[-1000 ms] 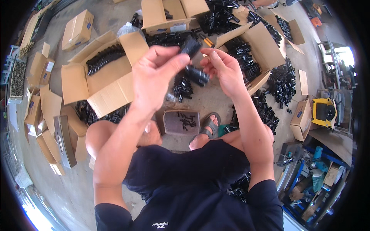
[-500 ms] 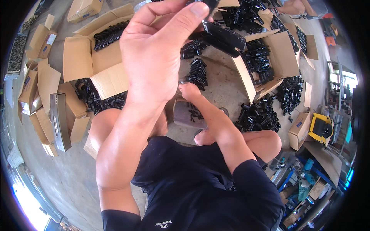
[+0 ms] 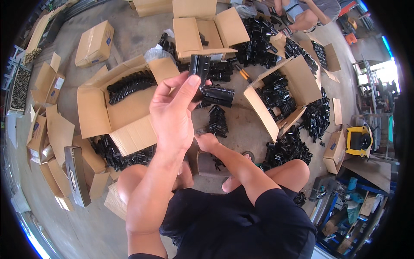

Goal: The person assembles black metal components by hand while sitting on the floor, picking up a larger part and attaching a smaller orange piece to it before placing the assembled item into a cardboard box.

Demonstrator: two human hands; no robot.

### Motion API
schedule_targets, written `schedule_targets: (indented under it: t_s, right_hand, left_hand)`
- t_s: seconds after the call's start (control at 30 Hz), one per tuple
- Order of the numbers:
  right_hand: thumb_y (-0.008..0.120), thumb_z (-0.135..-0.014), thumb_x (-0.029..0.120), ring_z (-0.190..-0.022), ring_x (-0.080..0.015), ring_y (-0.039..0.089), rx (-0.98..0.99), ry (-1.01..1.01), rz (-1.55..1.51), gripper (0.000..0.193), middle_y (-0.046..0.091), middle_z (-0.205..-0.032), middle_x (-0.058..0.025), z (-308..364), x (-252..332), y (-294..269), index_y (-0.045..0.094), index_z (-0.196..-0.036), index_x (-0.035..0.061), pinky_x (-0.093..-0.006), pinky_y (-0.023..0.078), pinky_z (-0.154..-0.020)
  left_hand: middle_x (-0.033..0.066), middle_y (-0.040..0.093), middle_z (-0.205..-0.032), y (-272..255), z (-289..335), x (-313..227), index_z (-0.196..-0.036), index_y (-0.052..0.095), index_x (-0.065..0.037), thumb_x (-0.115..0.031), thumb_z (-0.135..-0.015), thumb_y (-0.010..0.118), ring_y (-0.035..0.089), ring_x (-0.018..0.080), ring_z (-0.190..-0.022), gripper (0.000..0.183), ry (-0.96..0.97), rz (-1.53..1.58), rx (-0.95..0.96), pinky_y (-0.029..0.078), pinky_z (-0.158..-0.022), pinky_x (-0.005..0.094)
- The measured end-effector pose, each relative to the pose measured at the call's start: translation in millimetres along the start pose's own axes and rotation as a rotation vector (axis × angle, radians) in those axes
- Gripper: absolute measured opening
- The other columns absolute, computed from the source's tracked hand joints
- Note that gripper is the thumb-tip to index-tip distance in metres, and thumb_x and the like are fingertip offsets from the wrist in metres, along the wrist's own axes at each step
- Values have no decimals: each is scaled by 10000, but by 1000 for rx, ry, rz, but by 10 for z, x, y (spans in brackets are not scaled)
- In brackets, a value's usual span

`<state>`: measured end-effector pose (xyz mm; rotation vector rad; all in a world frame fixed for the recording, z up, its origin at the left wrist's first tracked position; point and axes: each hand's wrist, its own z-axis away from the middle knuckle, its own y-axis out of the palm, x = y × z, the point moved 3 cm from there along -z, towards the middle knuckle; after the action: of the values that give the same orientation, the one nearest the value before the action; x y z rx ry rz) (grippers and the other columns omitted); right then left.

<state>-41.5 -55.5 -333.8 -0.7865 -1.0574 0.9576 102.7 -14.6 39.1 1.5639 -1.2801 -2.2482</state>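
My left hand (image 3: pixel 172 116) is raised, its thumb and fingers pinched around a glossy black tube bracket (image 3: pixel 198 67) with small holes in its side. A wider black piece (image 3: pixel 217 95) sticks out to the right behind the fingers; I cannot tell whether it belongs to the same bracket. Lower down, my right hand (image 3: pixel 208 141) is closed above a low grey-brown box (image 3: pixel 209 167) between my legs. What those fingers hold, if anything, is too small to make out. Just past that hand, a neat stack of black brackets (image 3: pixel 217 121) lies on the floor.
Left stands an open carton (image 3: pixel 133 129) with rows of black parts; right, another carton (image 3: pixel 263 113) is partly filled. An open box (image 3: pixel 187 36) stands ahead. Black parts (image 3: pixel 289 149) lie heaped at right. Another person (image 3: pixel 308 19) sits at the far right, near a yellow-framed device (image 3: pixel 359 141).
My view has tilted up, showing more of the far floor. The left hand with the bracket sits lower in the picture, and the bracket is turned more upright. The right hand remains closed.
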Motion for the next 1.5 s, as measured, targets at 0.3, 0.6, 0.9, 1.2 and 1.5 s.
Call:
schedule_targets:
  t_s: [0.3,0.6,0.9,1.2,1.5]
  right_hand:
    - [719,-821,183,-746,-314,721,-308,203,-749,211,720,-801,-173,416,68,-945,670,-911,-1,-398,572,-691]
    - [730,-815,143,-733,-216,706,-322,162,-862,195,721,-793,-132,1151,107,-2050,674,-908,-19,-349,560,-682]
    - [697,-916,24,-672,-67,645,-588,-46,-1349,98,682,-806,-30,1735,612,-3094,632,-974,-21,-246,517,-589]
    - [650,-947,-17,-731,-93,665,-668,12,-1401,117,691,-870,-49,1788,616,-3247,685,-1058,-23,-244,546,-646]
    - [608,-981,-30,-807,-99,666,-968,-228,-1493,162,692,-1039,-83,2189,323,-3702,626,-1142,-37,-229,560,-707]
  left_hand:
    - [174,728,-1037,110,81,131,-982,668,-57,-116,-973,677,724,287,-958,60,-116,92,122,622,-820,371]
    - [163,730,-1041,358,238,417,-977,663,-58,-117,-978,670,727,267,-952,59,-112,42,160,622,-773,351]
    - [148,731,-1032,505,284,721,-998,659,-59,-102,-962,691,723,256,-938,64,4,32,72,609,-806,362]
    - [150,720,-1036,712,322,726,-1021,644,-46,-103,-973,677,713,262,-967,81,8,75,52,608,-840,378]
    - [179,714,-1060,749,383,820,-1074,633,-2,-77,-990,637,717,284,-975,112,21,-11,203,615,-848,388]
